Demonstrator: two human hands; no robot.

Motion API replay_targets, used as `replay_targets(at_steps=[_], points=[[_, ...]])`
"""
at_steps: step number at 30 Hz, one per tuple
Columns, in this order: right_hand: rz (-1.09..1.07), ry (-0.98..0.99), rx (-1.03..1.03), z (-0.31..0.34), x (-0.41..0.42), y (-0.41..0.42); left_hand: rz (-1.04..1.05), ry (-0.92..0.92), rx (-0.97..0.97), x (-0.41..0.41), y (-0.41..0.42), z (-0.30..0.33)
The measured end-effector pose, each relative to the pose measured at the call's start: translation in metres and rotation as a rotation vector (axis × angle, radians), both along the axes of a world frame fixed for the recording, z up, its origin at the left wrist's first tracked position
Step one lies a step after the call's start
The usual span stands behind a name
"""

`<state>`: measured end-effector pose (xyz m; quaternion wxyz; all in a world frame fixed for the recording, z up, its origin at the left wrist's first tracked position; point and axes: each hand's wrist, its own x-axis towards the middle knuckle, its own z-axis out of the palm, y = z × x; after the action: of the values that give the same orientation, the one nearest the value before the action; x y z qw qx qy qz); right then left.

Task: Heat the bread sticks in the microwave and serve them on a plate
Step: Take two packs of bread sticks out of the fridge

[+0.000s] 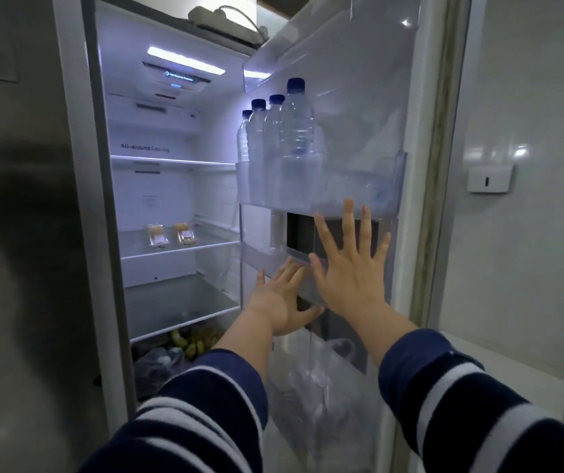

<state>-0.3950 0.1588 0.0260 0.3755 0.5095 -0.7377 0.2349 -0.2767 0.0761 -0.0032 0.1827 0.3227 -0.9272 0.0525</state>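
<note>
Fridge door (359,97) standing open. Both hands empty, fingers spread: left hand (282,297) and right hand (349,268) pressing flat on door inner panel. Bread sticks (171,234) prob. those 2 packs sitting on mid shelf (178,249), untouched. Task barely starting; grab, microwave, plating all pending.

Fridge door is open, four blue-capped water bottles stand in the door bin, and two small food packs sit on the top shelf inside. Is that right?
Not quite. In the head view the two small food packs sit on the second shelf, not the top shelf, which appears bare. The rest stands: the fridge door is open and four blue-capped water bottles stand in the door bin.
</note>
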Motion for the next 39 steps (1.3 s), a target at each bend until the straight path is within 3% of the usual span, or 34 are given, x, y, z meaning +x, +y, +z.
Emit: replay_targets(at_steps=[6, 11, 21, 27, 31, 39], points=[[-0.087, -0.127, -0.016, -0.012, -0.055, 0.006, -0.006, -0.065, 0.026, -0.050, -0.003, 0.014], [-0.168, -0.185, 0.017, -0.019, -0.103, 0.008, -0.028, -0.022, -0.067, -0.105, 0.010, 0.014], [-0.274, -0.078, 0.115, -0.028, -0.167, 0.010, 0.014, 0.028, -0.193, -0.175, 0.014, 0.005], [-0.278, 0.020, 0.120, -0.027, -0.163, 0.000, 0.035, 0.040, -0.262, -0.156, -0.013, -0.005], [-0.140, 0.104, 0.224, -0.030, -0.147, -0.019, 0.183, -0.063, -0.219, -0.125, -0.039, -0.001], [0.112, 0.089, 0.294, -0.037, -0.094, -0.093, 0.436, -0.046, -0.264, -0.040, -0.079, -0.011]])
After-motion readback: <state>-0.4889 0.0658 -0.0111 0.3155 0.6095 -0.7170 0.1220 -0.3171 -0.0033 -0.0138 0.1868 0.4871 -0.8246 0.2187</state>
